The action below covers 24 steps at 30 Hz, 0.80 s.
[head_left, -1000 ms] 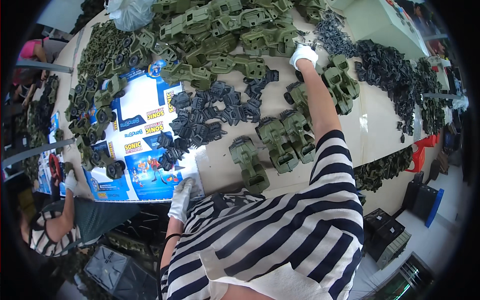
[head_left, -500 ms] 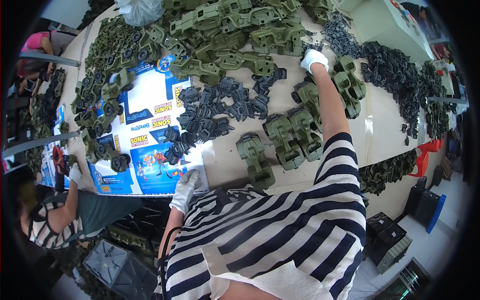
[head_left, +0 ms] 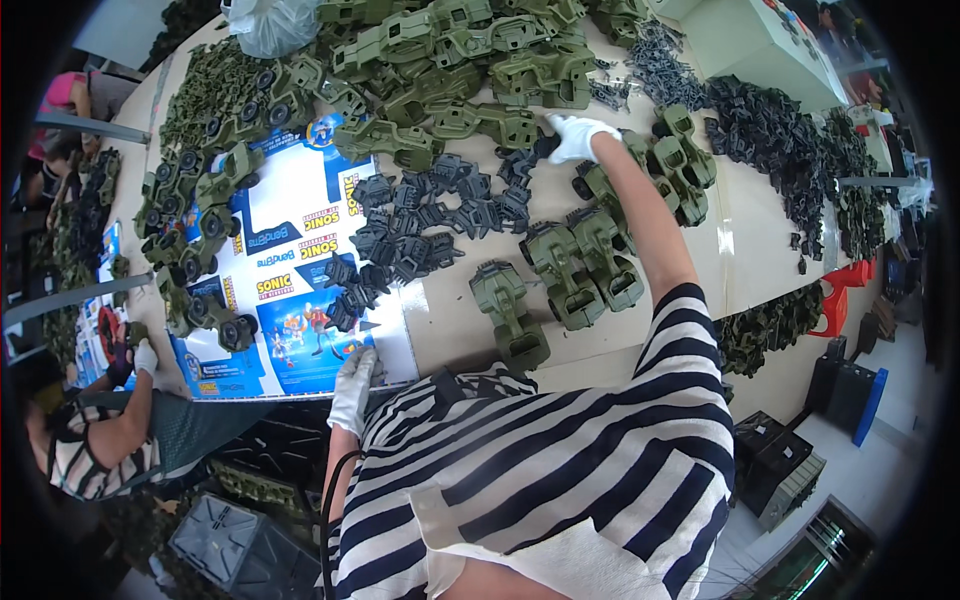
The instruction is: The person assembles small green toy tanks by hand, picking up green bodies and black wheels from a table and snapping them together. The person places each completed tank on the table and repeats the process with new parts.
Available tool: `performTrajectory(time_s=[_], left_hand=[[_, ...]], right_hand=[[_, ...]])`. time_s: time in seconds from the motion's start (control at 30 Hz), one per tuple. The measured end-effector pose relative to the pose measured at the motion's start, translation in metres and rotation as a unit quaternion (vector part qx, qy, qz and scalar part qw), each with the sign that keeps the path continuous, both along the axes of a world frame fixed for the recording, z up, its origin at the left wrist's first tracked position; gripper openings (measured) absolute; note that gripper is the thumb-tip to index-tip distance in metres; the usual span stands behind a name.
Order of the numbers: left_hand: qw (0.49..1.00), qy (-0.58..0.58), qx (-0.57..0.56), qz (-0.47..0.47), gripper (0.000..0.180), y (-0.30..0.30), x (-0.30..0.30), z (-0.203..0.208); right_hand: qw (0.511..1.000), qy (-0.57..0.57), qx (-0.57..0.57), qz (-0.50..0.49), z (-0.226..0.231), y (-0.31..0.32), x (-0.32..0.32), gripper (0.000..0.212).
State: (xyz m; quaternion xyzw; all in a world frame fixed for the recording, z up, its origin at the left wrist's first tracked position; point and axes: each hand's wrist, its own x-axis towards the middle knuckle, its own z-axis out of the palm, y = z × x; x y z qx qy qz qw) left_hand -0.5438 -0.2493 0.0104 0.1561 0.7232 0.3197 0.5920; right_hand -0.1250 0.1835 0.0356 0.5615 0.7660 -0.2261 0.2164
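Observation:
My right hand (head_left: 582,139), in a white glove, reaches to the far end of a cluster of dark grey plastic parts (head_left: 480,214). Its fingers are apart, around or just beside the nearest dark part (head_left: 546,147); I see no firm grip. My left hand (head_left: 351,389), gloved too, lies at the table's near edge by a printed blue-and-white sheet (head_left: 300,250). Its fingers look stretched out, with nothing visible in them. Below my right forearm stand several green toy vehicle bodies (head_left: 508,315), some with dark parts on one end.
Green vehicle bodies (head_left: 455,45) are heaped at the back, beside a clear plastic bag (head_left: 270,25). Wheeled green vehicles (head_left: 212,225) line the left. Small grey parts (head_left: 665,70) and dark parts (head_left: 785,150) lie right, near a pale box (head_left: 765,50). A co-worker (head_left: 110,435) sits left.
My right hand has moved left and slightly nearer, from the small grey parts to the dark parts, its fingers spreading. My left hand has shifted slightly left. The view has turned a little.

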Motion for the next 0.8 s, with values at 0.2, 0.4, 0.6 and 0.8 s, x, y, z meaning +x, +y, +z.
performTrajectory(time_s=[0.2,0.4,0.6,0.8], left_hand=[[1.0,-0.001,0.005,-0.031,0.044,0.007,0.0,-0.01],[0.998,-0.028,0.026,-0.039,0.041,0.024,-0.003,-0.015],[0.998,-0.034,0.013,-0.052,0.042,0.029,-0.02,-0.011],[0.997,-0.05,0.052,-0.008,0.043,0.015,-0.037,-0.02]], right_hand=[[0.986,0.051,-0.078,-0.137,-0.021,-0.046,-0.056,0.106],[0.966,0.073,-0.047,-0.242,-0.031,-0.107,-0.123,0.101],[0.975,0.074,-0.076,-0.197,0.004,-0.117,-0.134,0.099],[0.896,0.308,0.023,-0.319,-0.025,-0.082,-0.159,0.123]])
